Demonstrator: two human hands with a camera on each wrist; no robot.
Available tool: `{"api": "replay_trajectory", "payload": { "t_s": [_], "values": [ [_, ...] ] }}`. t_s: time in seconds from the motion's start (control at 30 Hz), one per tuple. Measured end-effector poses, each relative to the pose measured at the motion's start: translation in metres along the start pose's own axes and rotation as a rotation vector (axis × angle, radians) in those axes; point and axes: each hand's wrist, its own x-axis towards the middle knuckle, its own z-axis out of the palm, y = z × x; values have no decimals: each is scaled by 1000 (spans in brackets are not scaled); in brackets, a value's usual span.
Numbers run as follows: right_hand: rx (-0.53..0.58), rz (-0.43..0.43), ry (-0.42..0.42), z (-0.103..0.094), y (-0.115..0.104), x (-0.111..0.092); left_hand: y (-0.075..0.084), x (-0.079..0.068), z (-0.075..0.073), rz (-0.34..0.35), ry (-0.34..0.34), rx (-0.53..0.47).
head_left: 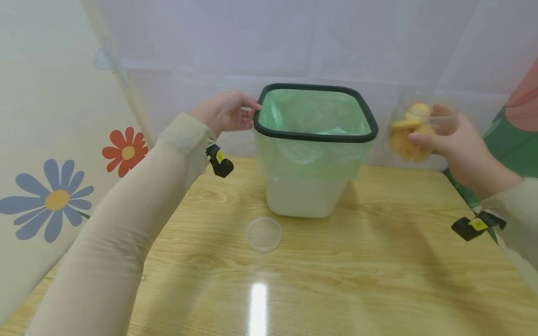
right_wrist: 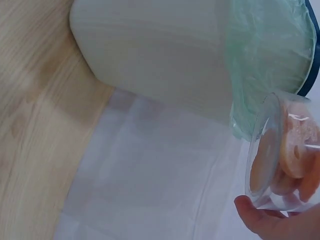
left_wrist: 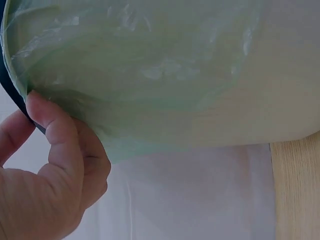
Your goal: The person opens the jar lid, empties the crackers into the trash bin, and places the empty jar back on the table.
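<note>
A white trash bin [head_left: 302, 198] stands on the table, its green plastic liner [head_left: 311, 156] folded over the outside beneath a black rim ring [head_left: 315, 136]. My left hand [head_left: 227, 112] pinches the ring at its left side; in the left wrist view, the thumb and fingers lie on either side of the edge. Right of the bin, my right hand [head_left: 460, 144] grips a clear plastic tub [right_wrist: 272, 150] and holds it up off the table. Inside are several rounded yellow-orange pieces [right_wrist: 295, 155] that look like baked goods. The tub's bottom fingers are partly hidden.
A clear round lid [head_left: 264, 234] lies flat on the wooden table [head_left: 201, 280] in front of the bin. Behind hangs a pale cloth [head_left: 210, 42]. On the left is a panel printed with flowers [head_left: 56, 200]. Small black cameras [head_left: 219, 161] sit on both wrists.
</note>
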Motion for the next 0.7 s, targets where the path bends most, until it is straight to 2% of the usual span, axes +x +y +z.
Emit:
{"api": "replay_trajectory", "payload": {
  "t_s": [0.33, 0.53, 0.7],
  "values": [
    [-163, 15, -3, 9, -21, 27, -3, -1, -5, -5, 1, -39],
    [-278, 10, 17, 14, -32, 34, -2, 0, -4, -11, 30, -39],
    [-172, -51, 14, 21, -32, 37, -4, 3, -5, -22, 37, -32]
  ]
}}
